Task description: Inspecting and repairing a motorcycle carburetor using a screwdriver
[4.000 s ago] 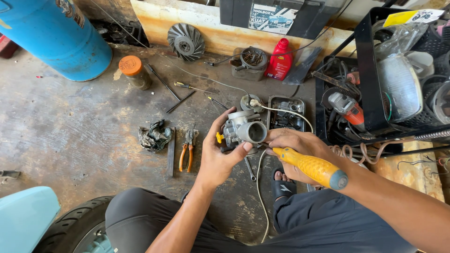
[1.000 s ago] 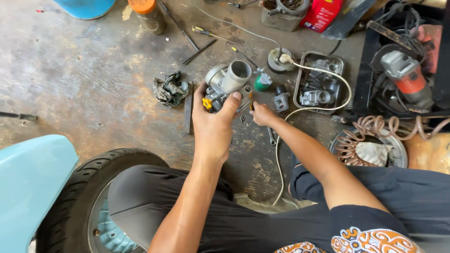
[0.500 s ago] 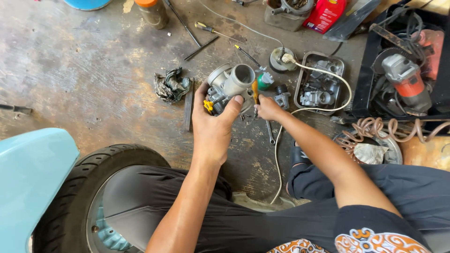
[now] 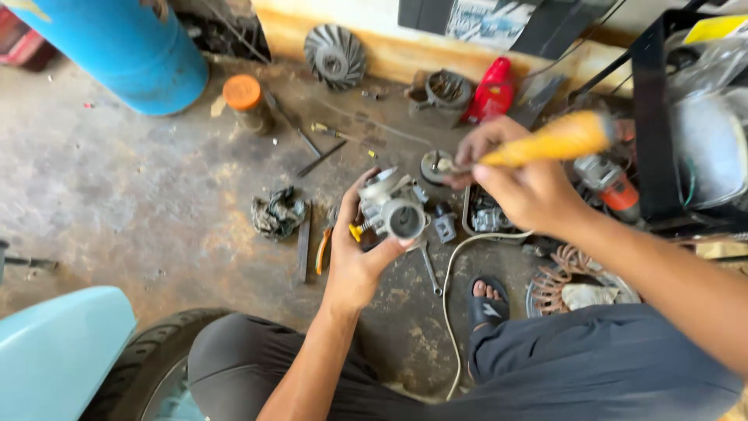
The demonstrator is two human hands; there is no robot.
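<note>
My left hand (image 4: pixel 360 253) grips a grey metal carburettor (image 4: pixel 392 206) above the floor, its round bore facing me and a small yellow part at its left side. My right hand (image 4: pixel 520 183) is raised to the right of it and holds a screwdriver with a yellow-orange handle (image 4: pixel 557 140); the shaft points left toward a round metal part (image 4: pixel 433 166) on the floor. The screwdriver tip does not touch the carburettor.
On the concrete floor lie pliers with orange grips (image 4: pixel 322 248), a flat file (image 4: pixel 303 242), a crumpled rag (image 4: pixel 277 211), a wrench (image 4: pixel 429 267), a parts tray (image 4: pixel 489 218), a red bottle (image 4: pixel 489 92), a blue cylinder (image 4: pixel 117 47), a fan wheel (image 4: pixel 335 54) and an angle grinder (image 4: pixel 609 183). A tyre (image 4: pixel 152 366) sits by my knee.
My right hand picked up the yellow-handled screwdriver from near the carburettor and lifted it up and to the right. The view tilted up; my left hand kept hold of the carburettor.
</note>
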